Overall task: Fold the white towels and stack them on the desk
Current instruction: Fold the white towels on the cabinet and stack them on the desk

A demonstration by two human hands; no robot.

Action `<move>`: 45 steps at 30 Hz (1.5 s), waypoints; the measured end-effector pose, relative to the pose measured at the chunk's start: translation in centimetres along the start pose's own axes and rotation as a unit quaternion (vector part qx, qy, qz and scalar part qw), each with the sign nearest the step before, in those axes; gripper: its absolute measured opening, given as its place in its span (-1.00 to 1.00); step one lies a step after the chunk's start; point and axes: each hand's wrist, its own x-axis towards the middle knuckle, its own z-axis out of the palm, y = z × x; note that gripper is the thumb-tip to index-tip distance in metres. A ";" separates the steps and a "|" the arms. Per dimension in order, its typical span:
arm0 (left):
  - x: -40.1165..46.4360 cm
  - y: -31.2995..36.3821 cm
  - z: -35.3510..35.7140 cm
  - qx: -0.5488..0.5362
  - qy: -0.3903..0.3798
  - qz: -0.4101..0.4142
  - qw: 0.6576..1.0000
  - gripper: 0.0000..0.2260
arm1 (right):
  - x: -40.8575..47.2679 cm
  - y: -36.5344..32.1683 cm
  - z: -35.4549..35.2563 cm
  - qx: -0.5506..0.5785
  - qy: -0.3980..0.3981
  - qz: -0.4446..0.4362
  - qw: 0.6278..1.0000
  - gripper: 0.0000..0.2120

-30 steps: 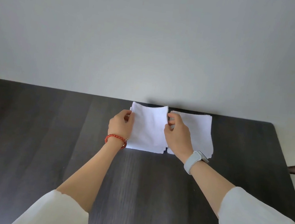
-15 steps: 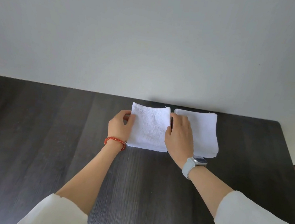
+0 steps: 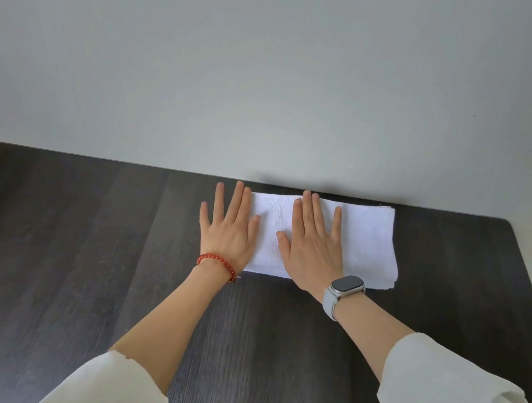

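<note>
Both hands flat, nothing gripped. Left hand (image 3: 229,230) lies palm down with fingers straight and spread, mostly on the dark desk (image 3: 54,243), its thumb side over the left edge of the folded towel (image 3: 269,231). Right hand (image 3: 314,245) lies palm down, fingers straight, across the seam between that towel and the towel stack (image 3: 369,243) just to its right; the two sit side by side, touching as far as I can tell. Both are at the desk's far edge, against the wall (image 3: 273,69), right of centre. Stack shows several layers at its near right corner. Red bead bracelet (image 3: 217,266) on left wrist, watch (image 3: 346,285) with pale strap on right. White sleeves (image 3: 454,398) at bottom of view.
</note>
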 end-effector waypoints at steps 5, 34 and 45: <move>0.3 0.3 0.0 -0.001 -0.053 -0.026 0.998 -0.50 | 0.4 0.5 -0.3 0.015 -0.032 -0.033 0.999 -0.26; -48.1 63.6 -3.5 -0.234 -0.082 0.434 0.866 -0.69 | -73.5 43.9 -12.0 0.312 0.238 0.454 0.800 -0.80; -81.2 89.9 4.2 -0.180 -0.230 0.685 0.668 -0.71 | -113.5 51.7 -9.5 0.252 0.278 0.724 0.578 -0.76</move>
